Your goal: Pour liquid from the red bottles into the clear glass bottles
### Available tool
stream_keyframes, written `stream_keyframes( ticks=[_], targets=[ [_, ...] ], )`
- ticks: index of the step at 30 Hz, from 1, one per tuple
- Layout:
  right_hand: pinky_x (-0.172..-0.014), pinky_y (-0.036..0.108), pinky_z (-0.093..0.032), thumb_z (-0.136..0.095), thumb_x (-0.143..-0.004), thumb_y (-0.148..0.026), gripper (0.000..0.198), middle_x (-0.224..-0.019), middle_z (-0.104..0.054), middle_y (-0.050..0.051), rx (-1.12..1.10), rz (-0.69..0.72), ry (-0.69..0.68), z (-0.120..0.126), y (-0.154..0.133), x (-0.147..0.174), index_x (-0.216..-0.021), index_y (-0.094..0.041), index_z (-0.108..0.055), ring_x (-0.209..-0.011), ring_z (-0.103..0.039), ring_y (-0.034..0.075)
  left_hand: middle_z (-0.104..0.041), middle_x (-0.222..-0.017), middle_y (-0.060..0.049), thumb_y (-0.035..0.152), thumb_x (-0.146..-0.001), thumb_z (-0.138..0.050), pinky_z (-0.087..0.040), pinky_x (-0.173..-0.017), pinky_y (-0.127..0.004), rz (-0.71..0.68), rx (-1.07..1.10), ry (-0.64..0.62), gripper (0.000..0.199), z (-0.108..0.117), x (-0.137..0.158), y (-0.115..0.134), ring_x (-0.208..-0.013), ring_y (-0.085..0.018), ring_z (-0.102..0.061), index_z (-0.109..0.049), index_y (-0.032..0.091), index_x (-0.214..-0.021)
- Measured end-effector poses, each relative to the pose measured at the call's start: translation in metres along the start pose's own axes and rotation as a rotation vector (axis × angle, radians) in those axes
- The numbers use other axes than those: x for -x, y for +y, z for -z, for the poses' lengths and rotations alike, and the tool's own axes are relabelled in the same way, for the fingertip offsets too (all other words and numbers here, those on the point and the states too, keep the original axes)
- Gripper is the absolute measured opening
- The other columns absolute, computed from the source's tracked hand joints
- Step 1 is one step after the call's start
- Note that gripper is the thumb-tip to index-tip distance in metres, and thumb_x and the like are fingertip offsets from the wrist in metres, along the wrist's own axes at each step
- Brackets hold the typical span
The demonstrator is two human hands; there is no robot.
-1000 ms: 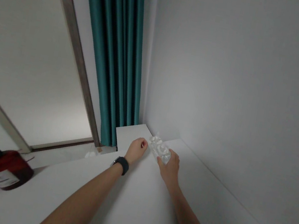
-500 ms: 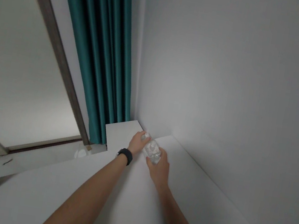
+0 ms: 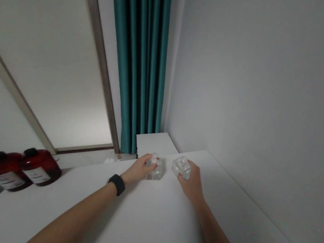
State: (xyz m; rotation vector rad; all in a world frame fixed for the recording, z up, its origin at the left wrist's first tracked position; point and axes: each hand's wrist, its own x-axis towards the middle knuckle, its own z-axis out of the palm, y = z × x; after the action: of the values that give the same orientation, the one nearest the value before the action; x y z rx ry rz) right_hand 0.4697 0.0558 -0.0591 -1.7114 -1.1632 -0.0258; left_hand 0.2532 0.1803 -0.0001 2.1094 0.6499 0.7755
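My left hand (image 3: 139,168), with a dark watch on its wrist, is closed around a clear square bottle (image 3: 157,172) with a whitish cap, near the far edge of the white table (image 3: 145,218). To its right, my right hand (image 3: 192,182) grips a second clear square bottle (image 3: 182,166) from its right side, thumb in front. A gap of bare tabletop separates the two bottles. Part of each bottle is hidden behind the fingers.
Two dark red bottles (image 3: 39,169) with black caps and white labels stand at the table's left edge. Beyond the far edge is a lower white cabinet (image 3: 154,141). A teal curtain (image 3: 138,59) hangs behind; a grey wall (image 3: 263,93) borders the right.
The clear bottles, close together before, are now apart, the left hand having moved left with one. The view has shifted left, bringing both red bottles fully into sight.
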Motion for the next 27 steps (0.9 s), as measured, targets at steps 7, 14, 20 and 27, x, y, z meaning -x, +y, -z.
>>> stream_keyframes(
  ticks=[7, 14, 20, 27],
  targets=[
    [-0.090, 0.053, -0.054, -0.063, -0.073, -0.032, 0.055, -0.120, -0.061, 0.015, -0.124, 0.105, -0.133, 0.000, -0.012, 0.020, -0.126, -0.022, -0.050, -0.107, -0.061, 0.033, -0.066, -0.109, -0.011, 0.052, -0.090, -0.064, -0.050, -0.092, -0.034, 0.097, 0.167, -0.118, 0.043, 0.055, 0.102, 0.019, -0.102, -0.025, -0.063, -0.070, 0.020, -0.118],
    [-0.087, 0.052, -0.055, -0.067, -0.077, -0.044, 0.058, -0.123, -0.062, 0.015, -0.176, 0.155, -0.276, -0.015, -0.041, 0.046, -0.129, -0.023, -0.052, -0.106, -0.063, 0.034, -0.064, -0.107, -0.011, 0.053, -0.091, -0.063, -0.049, -0.089, -0.034, 0.176, 0.188, -0.015, 0.044, 0.085, 0.180, 0.036, -0.104, -0.026, -0.061, -0.068, 0.020, -0.119],
    [-0.090, 0.051, -0.054, -0.068, -0.080, -0.038, 0.058, -0.129, -0.060, 0.015, -0.211, 0.218, -0.377, -0.035, -0.071, 0.070, -0.133, -0.026, -0.048, -0.111, -0.061, 0.035, -0.064, -0.107, -0.012, 0.050, -0.091, -0.063, -0.050, -0.089, -0.037, 0.177, 0.152, 0.079, 0.039, 0.093, 0.221, 0.041, -0.102, -0.027, -0.061, -0.070, 0.020, -0.115],
    [-0.098, 0.048, -0.052, -0.072, -0.076, -0.029, 0.057, -0.124, -0.064, 0.012, -0.306, 0.276, -0.470, -0.057, -0.128, 0.096, -0.129, -0.023, -0.052, -0.115, -0.062, 0.031, -0.060, -0.112, -0.011, 0.040, -0.093, -0.062, -0.045, -0.099, -0.037, 0.080, 0.078, 0.178, 0.027, 0.094, 0.227, 0.041, -0.109, -0.026, -0.058, -0.071, 0.020, -0.110]
  ],
)
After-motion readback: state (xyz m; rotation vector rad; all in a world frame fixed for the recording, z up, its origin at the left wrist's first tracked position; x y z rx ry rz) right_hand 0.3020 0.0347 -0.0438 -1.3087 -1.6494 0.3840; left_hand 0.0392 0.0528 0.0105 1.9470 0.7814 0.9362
